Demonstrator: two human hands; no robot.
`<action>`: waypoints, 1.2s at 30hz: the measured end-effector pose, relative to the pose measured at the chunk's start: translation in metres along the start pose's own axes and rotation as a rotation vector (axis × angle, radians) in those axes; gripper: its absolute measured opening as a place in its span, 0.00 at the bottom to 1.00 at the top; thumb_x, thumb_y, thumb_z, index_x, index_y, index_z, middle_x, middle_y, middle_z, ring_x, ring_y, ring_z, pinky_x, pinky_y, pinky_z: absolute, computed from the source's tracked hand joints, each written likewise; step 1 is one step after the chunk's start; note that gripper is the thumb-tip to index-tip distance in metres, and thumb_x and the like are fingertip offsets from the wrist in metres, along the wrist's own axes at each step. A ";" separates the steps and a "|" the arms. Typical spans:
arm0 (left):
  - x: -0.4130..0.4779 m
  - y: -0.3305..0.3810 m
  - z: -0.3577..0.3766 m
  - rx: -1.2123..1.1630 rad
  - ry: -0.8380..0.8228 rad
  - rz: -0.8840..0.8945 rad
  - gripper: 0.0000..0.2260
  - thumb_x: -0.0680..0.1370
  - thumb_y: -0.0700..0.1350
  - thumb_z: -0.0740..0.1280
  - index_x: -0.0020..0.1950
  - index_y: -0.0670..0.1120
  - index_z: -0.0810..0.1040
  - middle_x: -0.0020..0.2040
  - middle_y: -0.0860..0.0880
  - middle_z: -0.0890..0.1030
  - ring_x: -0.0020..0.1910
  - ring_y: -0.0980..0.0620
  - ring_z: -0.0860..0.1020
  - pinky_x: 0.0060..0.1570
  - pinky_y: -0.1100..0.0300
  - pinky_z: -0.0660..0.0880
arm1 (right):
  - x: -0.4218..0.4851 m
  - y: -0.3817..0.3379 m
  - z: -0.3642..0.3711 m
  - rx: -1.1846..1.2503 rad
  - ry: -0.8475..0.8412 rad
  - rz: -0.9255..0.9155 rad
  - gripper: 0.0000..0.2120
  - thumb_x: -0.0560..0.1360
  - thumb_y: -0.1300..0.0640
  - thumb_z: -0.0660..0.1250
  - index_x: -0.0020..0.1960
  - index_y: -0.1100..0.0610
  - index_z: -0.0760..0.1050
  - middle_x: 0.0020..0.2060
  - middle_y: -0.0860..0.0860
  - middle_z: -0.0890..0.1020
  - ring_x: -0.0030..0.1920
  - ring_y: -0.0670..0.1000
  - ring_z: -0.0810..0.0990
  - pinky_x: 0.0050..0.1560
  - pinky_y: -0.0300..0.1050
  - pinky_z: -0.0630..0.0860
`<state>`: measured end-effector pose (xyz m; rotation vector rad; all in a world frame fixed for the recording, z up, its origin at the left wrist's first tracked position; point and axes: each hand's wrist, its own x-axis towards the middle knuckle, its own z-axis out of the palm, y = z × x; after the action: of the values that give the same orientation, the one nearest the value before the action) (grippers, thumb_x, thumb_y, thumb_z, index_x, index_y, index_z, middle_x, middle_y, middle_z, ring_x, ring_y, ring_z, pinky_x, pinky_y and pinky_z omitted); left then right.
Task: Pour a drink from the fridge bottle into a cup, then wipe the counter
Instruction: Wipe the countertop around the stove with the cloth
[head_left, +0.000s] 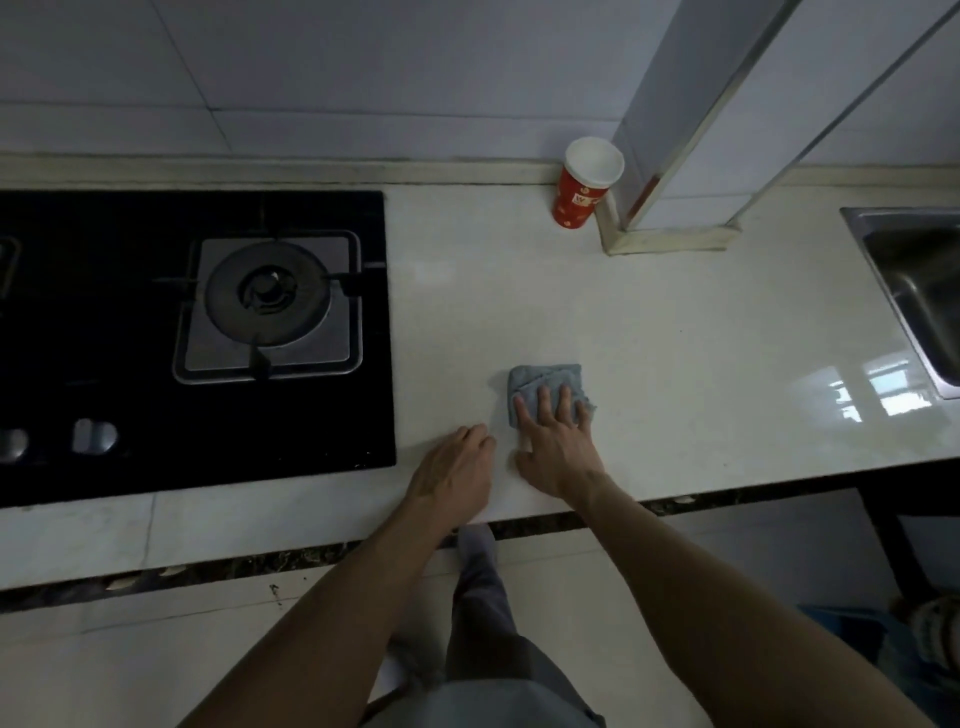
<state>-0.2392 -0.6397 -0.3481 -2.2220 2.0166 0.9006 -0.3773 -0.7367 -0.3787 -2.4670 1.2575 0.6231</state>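
Sink (893, 214) cut off at right edge; hob (104, 332) cut off left; cloth (540, 382) partly under right hand (558, 447); cup (576, 200) print unreadable.

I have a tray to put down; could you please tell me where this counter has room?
The widest bare counter lies between the cloth and the sink. Another patch runs from the cloth back to the cup, beside the hob. Crowded at the front: left hand beside right hand on cloth.
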 end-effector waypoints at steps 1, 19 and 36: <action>0.008 -0.001 -0.004 -0.017 0.008 0.000 0.20 0.80 0.39 0.58 0.73 0.42 0.68 0.75 0.45 0.65 0.72 0.47 0.66 0.67 0.53 0.69 | 0.014 0.004 -0.007 0.005 0.000 0.005 0.38 0.77 0.44 0.57 0.80 0.50 0.40 0.78 0.59 0.39 0.76 0.64 0.32 0.75 0.63 0.35; 0.143 -0.045 -0.061 0.012 0.006 -0.155 0.27 0.84 0.45 0.54 0.81 0.41 0.52 0.83 0.45 0.47 0.81 0.47 0.49 0.79 0.53 0.52 | 0.246 0.049 -0.123 0.017 0.153 -0.119 0.39 0.74 0.48 0.60 0.79 0.49 0.44 0.79 0.58 0.42 0.77 0.63 0.35 0.74 0.64 0.34; 0.138 -0.040 -0.060 -0.169 0.046 -0.219 0.26 0.83 0.43 0.57 0.81 0.43 0.56 0.83 0.50 0.48 0.81 0.52 0.46 0.78 0.57 0.56 | 0.309 0.036 -0.165 -0.077 0.189 -0.131 0.38 0.73 0.49 0.59 0.79 0.52 0.48 0.77 0.60 0.49 0.76 0.67 0.44 0.75 0.65 0.41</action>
<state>-0.1782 -0.7810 -0.3697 -2.5115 1.7266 1.0370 -0.2056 -1.0442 -0.3955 -2.6990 1.1437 0.4210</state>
